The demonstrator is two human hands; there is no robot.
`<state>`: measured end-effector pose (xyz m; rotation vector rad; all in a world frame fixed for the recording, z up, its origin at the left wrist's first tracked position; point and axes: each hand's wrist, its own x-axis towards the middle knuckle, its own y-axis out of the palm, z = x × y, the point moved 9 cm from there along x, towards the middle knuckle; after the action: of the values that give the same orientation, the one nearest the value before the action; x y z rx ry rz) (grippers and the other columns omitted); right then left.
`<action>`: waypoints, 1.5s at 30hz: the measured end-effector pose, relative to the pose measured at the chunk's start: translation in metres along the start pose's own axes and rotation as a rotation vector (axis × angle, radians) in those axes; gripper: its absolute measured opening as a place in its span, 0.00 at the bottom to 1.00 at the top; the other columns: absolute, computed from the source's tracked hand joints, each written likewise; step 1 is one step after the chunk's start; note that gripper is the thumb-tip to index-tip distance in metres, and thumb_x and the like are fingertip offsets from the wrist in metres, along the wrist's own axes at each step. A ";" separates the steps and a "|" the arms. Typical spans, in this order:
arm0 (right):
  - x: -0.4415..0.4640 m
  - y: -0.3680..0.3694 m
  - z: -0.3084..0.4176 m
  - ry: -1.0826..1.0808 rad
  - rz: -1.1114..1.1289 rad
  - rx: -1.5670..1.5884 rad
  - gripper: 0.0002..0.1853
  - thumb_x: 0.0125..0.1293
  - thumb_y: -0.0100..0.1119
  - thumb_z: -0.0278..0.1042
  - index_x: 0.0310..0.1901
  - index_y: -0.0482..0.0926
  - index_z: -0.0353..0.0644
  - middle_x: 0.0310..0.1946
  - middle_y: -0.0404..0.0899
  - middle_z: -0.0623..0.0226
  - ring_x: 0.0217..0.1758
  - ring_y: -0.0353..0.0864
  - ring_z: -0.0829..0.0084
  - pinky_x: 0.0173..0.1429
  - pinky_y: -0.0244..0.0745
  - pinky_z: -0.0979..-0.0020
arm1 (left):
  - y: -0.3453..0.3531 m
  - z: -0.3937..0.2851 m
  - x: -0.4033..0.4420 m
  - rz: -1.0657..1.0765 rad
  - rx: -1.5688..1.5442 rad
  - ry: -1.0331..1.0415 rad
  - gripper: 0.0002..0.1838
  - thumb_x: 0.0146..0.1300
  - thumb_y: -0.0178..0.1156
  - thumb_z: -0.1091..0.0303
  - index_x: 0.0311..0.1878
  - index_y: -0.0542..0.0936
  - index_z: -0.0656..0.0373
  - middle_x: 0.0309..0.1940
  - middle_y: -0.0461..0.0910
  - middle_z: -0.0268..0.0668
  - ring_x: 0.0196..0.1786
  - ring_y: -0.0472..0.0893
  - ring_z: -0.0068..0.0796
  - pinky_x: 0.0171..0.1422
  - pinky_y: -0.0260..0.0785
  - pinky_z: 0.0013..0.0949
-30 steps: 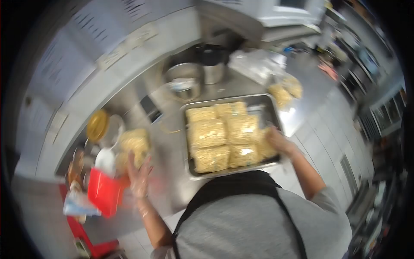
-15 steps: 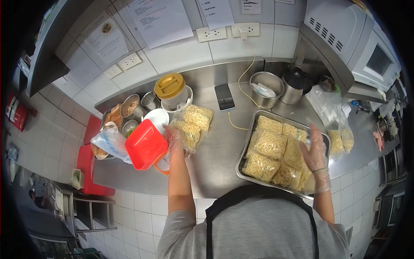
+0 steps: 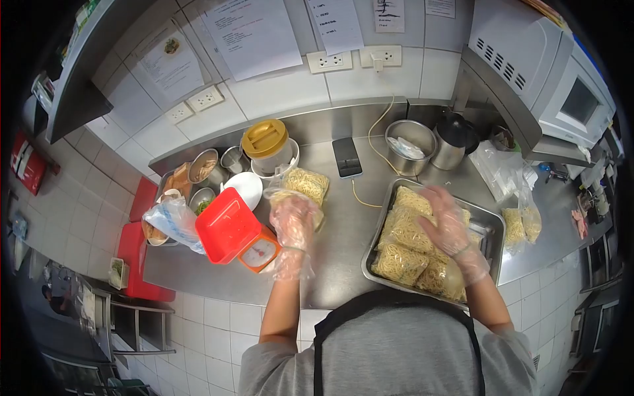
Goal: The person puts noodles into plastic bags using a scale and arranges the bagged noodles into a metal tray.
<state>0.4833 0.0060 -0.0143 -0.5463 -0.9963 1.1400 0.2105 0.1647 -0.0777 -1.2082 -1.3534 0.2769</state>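
My left hand (image 3: 294, 226), in a clear plastic glove, is closed over the front one of two bags of noodles on the steel counter; its fingertips are partly hidden by plastic. Behind it lies the other bag of yellow noodles (image 3: 310, 183). My right hand (image 3: 450, 228), gloved too, rests on bagged noodles (image 3: 408, 228) in a metal tray (image 3: 490, 249), fingers stretched out and thumb apart. Several bags fill the tray's left and middle, and its right end shows bare metal. Left of my left hand stands an orange dial scale (image 3: 259, 253) with a tilted red basin (image 3: 228, 224) on top.
A yellow-lidded tub (image 3: 265, 142), a white plate (image 3: 244, 191) and metal containers (image 3: 206, 166) stand at the back left. A phone (image 3: 347, 157) with a cable, a steel bowl (image 3: 411, 146) and a steel jug (image 3: 452, 142) are along the back. More noodle bags (image 3: 522, 224) lie at right.
My left hand has moved right from beside the scale onto the front noodle bag. My right hand has moved left from the tray's right side onto the bags in it.
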 end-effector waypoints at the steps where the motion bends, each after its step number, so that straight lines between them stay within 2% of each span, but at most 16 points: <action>1: 0.010 0.007 0.015 -0.089 0.017 0.052 0.28 0.59 0.60 0.30 0.63 0.67 0.45 0.60 0.67 0.50 0.63 0.67 0.49 0.67 0.63 0.55 | -0.008 -0.014 -0.004 0.008 -0.028 0.029 0.09 0.47 0.71 0.64 0.33 0.85 0.53 0.41 0.80 0.36 0.51 0.76 0.42 0.62 0.61 0.51; 5: 0.049 0.089 0.067 -0.216 0.389 0.164 0.28 0.59 0.58 0.31 0.63 0.68 0.51 0.61 0.68 0.53 0.62 0.70 0.52 0.65 0.66 0.56 | -0.035 -0.051 -0.016 0.079 -0.080 0.181 0.09 0.50 0.70 0.63 0.35 0.85 0.50 0.41 0.80 0.32 0.53 0.75 0.37 0.66 0.55 0.56; 10: 0.076 0.184 0.105 -0.395 0.752 0.060 0.19 0.60 0.58 0.36 0.55 0.77 0.51 0.44 0.80 0.58 0.49 0.78 0.54 0.54 0.73 0.58 | -0.045 -0.042 -0.023 0.115 -0.056 0.309 0.07 0.50 0.70 0.61 0.34 0.85 0.46 0.37 0.80 0.29 0.52 0.75 0.35 0.67 0.53 0.57; 13: 0.093 0.194 0.104 -0.456 0.736 -0.124 0.13 0.58 0.60 0.38 0.45 0.81 0.48 0.39 0.82 0.60 0.49 0.79 0.56 0.54 0.74 0.60 | -0.058 -0.031 -0.025 0.249 0.035 0.356 0.07 0.50 0.70 0.60 0.33 0.85 0.46 0.36 0.80 0.27 0.51 0.75 0.33 0.67 0.53 0.57; 16: 0.112 0.166 0.101 -0.530 0.511 -0.146 0.10 0.57 0.60 0.40 0.39 0.82 0.48 0.41 0.82 0.64 0.48 0.79 0.57 0.53 0.75 0.60 | -0.066 -0.013 -0.025 0.320 0.161 0.397 0.07 0.51 0.68 0.59 0.34 0.84 0.46 0.36 0.80 0.27 0.51 0.74 0.32 0.67 0.53 0.57; 20: 0.124 0.138 0.109 -0.599 0.369 -0.312 0.08 0.55 0.58 0.39 0.34 0.83 0.49 0.37 0.82 0.66 0.44 0.82 0.60 0.46 0.78 0.60 | -0.097 -0.015 0.000 0.199 0.266 0.463 0.08 0.51 0.67 0.57 0.33 0.84 0.46 0.35 0.79 0.26 0.52 0.72 0.28 0.70 0.52 0.56; 23: 0.126 0.095 0.126 -0.581 0.200 -0.326 0.09 0.57 0.57 0.38 0.37 0.83 0.49 0.39 0.82 0.65 0.45 0.81 0.59 0.49 0.78 0.60 | -0.116 -0.020 0.026 0.250 0.109 0.443 0.09 0.52 0.66 0.56 0.33 0.84 0.47 0.36 0.79 0.27 0.50 0.73 0.29 0.70 0.52 0.56; 26: 0.112 0.112 0.105 -0.516 0.385 -0.407 0.09 0.58 0.56 0.36 0.39 0.83 0.49 0.40 0.81 0.63 0.46 0.81 0.59 0.51 0.77 0.60 | -0.103 -0.042 0.012 0.298 -0.001 0.532 0.09 0.53 0.66 0.57 0.35 0.84 0.46 0.41 0.80 0.24 0.52 0.76 0.28 0.72 0.49 0.56; 28: 0.102 0.110 0.101 -0.571 0.314 -0.324 0.06 0.58 0.56 0.37 0.35 0.81 0.48 0.36 0.77 0.64 0.43 0.80 0.59 0.47 0.76 0.59 | -0.088 -0.056 0.001 0.383 -0.030 0.710 0.08 0.54 0.65 0.56 0.35 0.85 0.45 0.42 0.82 0.20 0.58 0.75 0.26 0.74 0.46 0.55; 31: 0.103 0.106 0.092 -0.568 0.266 -0.221 0.05 0.58 0.56 0.37 0.32 0.79 0.48 0.33 0.75 0.65 0.41 0.80 0.59 0.43 0.76 0.58 | -0.085 -0.062 0.003 0.543 -0.144 0.660 0.06 0.56 0.66 0.56 0.33 0.84 0.44 0.41 0.83 0.21 0.62 0.72 0.23 0.75 0.42 0.56; 32: 0.101 0.097 0.094 -0.608 0.252 -0.230 0.05 0.58 0.56 0.37 0.32 0.79 0.48 0.33 0.76 0.65 0.41 0.80 0.59 0.43 0.75 0.59 | -0.083 -0.057 0.005 0.449 -0.133 0.698 0.08 0.56 0.66 0.54 0.33 0.84 0.45 0.33 0.83 0.21 0.57 0.76 0.23 0.74 0.45 0.56; 35: 0.104 0.072 0.099 -0.602 0.193 -0.231 0.06 0.59 0.56 0.37 0.31 0.77 0.46 0.33 0.75 0.64 0.39 0.79 0.58 0.42 0.75 0.59 | -0.097 -0.054 0.021 0.417 0.015 0.684 0.07 0.58 0.63 0.54 0.33 0.85 0.43 0.32 0.83 0.22 0.49 0.79 0.23 0.71 0.50 0.57; 36: 0.107 0.067 0.099 -0.577 0.175 -0.226 0.06 0.60 0.55 0.37 0.31 0.77 0.45 0.33 0.75 0.64 0.38 0.79 0.58 0.41 0.74 0.59 | -0.115 -0.064 0.026 0.356 0.027 0.692 0.09 0.58 0.62 0.53 0.31 0.84 0.46 0.28 0.81 0.25 0.45 0.79 0.25 0.67 0.56 0.51; 40: 0.100 0.071 0.101 -0.573 0.214 -0.184 0.09 0.63 0.55 0.38 0.30 0.74 0.42 0.33 0.75 0.63 0.35 0.78 0.56 0.40 0.74 0.57 | -0.094 -0.055 0.024 0.526 -0.055 0.644 0.13 0.57 0.62 0.51 0.29 0.82 0.50 0.27 0.80 0.31 0.40 0.79 0.34 0.58 0.65 0.39; 42: 0.095 0.067 0.105 -0.642 0.266 -0.168 0.11 0.62 0.58 0.37 0.30 0.72 0.40 0.34 0.75 0.62 0.35 0.78 0.56 0.40 0.73 0.57 | -0.090 -0.055 0.021 0.485 -0.127 0.649 0.13 0.56 0.63 0.52 0.29 0.82 0.52 0.26 0.79 0.32 0.38 0.79 0.36 0.54 0.66 0.42; 45: 0.113 0.049 0.086 -0.471 0.233 0.306 0.12 0.60 0.65 0.37 0.37 0.75 0.39 0.40 0.78 0.62 0.43 0.81 0.60 0.48 0.75 0.60 | -0.092 -0.052 0.025 0.464 -0.268 0.617 0.11 0.54 0.66 0.57 0.29 0.82 0.55 0.25 0.78 0.35 0.34 0.78 0.40 0.45 0.69 0.43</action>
<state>0.3938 0.1180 0.0294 -0.1471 -1.1461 1.6441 0.2185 0.1185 0.0205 -1.6598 -0.5771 0.0319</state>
